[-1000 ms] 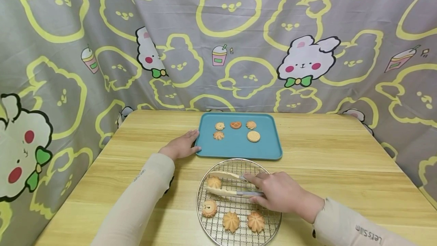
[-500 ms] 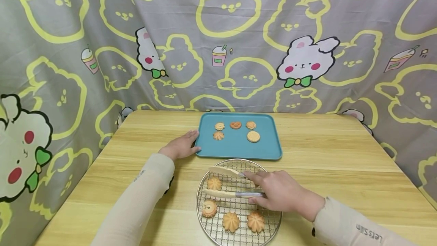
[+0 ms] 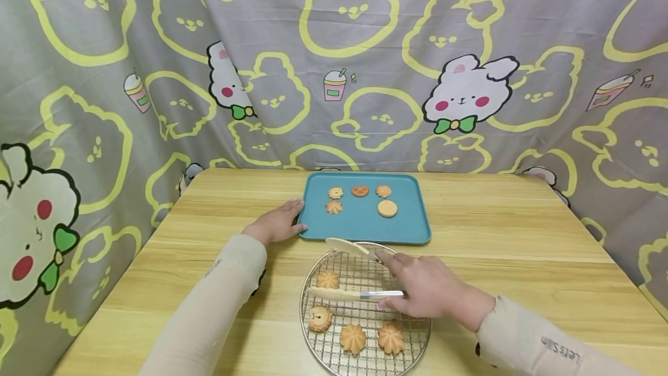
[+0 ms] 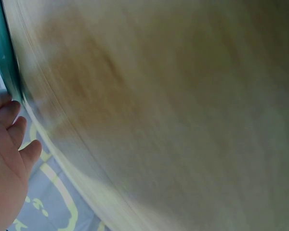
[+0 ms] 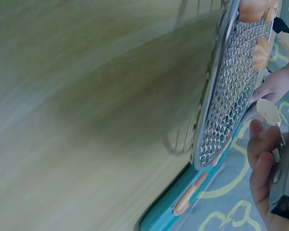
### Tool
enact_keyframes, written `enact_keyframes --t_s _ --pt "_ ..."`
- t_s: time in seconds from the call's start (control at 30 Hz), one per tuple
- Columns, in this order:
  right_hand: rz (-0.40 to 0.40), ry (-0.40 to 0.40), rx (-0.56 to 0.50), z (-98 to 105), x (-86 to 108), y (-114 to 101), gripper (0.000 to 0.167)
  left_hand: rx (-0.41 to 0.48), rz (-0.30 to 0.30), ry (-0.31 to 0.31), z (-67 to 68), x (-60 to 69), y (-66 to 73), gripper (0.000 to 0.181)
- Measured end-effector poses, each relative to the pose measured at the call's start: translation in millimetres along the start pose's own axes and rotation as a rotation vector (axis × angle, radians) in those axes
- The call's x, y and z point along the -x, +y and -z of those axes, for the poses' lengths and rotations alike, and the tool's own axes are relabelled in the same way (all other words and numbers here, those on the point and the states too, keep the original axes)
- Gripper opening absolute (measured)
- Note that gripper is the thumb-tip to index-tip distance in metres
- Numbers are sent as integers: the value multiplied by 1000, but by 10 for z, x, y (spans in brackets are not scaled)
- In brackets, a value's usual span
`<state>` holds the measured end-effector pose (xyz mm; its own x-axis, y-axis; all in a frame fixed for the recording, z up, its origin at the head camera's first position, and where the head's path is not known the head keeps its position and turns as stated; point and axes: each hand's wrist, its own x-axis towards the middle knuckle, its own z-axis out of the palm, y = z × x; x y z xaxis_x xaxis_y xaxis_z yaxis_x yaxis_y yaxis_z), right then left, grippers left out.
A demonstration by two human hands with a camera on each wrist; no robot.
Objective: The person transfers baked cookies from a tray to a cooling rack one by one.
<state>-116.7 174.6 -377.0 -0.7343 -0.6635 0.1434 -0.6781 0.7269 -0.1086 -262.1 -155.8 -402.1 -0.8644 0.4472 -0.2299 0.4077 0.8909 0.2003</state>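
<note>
In the head view my right hand (image 3: 430, 288) grips metal tongs (image 3: 383, 293) with cream tips, spread apart above a round wire rack (image 3: 365, 318). One flower-shaped cookie (image 3: 327, 279) lies on the rack, seen between the spread tips, with nothing pinched. A round cookie (image 3: 320, 318) and two more flower-shaped cookies (image 3: 352, 339) rest nearer the front. My left hand (image 3: 275, 222) touches the left edge of a teal tray (image 3: 355, 231), its fingers extended; the left wrist view also shows that hand (image 4: 7, 154). The right wrist view shows my right hand (image 5: 265, 163) around the tongs.
Several cookies lie on the tray, among them a pale round one (image 3: 387, 208) and a brown pretzel-like one (image 3: 360, 191). The tray stands just behind the rack on a wooden table (image 3: 501, 219). A patterned curtain (image 3: 292, 28) hangs behind the table and at its sides.
The tongs have spread wider, their far tip moving back toward the tray. The flower-shaped cookie between the tips stays on the rack. My left hand has not moved.
</note>
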Motion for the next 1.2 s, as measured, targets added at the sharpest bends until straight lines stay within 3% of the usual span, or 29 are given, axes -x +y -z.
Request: enact_keyframes --t_s 0.5,1.2 --pt "-97 10 11 -28 -176 205 95 -7 8 -8 1 -17 -4 73" --pt "-278 -81 -27 -19 -465 483 99 -1 9 0 -16 -17 -7 73"
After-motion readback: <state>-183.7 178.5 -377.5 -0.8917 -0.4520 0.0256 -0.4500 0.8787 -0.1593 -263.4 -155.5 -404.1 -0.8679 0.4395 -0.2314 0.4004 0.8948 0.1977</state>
